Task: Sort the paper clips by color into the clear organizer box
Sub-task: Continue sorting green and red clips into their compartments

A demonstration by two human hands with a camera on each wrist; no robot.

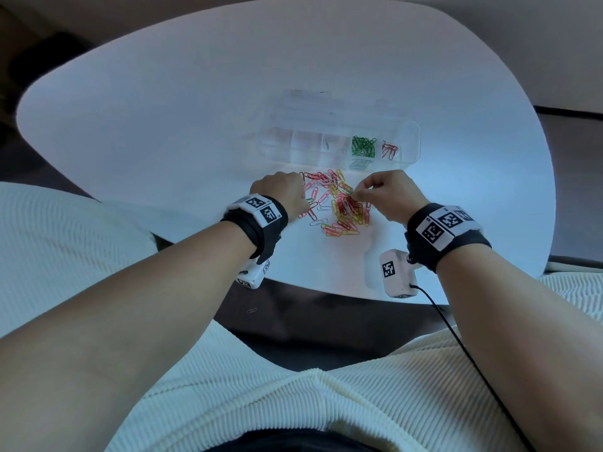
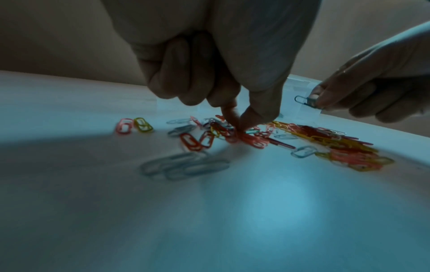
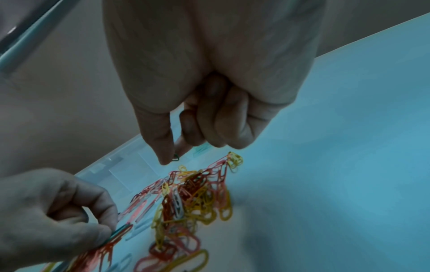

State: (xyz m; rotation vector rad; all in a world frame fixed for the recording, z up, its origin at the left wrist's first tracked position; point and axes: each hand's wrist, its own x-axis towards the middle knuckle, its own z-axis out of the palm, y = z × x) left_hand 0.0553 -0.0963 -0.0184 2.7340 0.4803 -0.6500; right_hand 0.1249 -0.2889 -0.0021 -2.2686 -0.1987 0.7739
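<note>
White rounded desk (image 1: 163, 109), clear organizer box (image 1: 336, 125) at back, green and red clips already inside. Mixed paper clip pile (image 1: 339, 203) in front. Left hand (image 1: 284, 190) pinching a green clip; right hand (image 1: 388, 190) pinching another. Mid-sort; next, probably carrying both to the green compartment (image 1: 363, 146).

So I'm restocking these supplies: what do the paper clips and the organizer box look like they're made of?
Paper clips: probably wire with a glossy coloured coating, judging by thin bent loops in red, pink, yellow, green and white. Organizer box: seemingly clear rigid plastic, since the sorted clips show through its walls.
</note>
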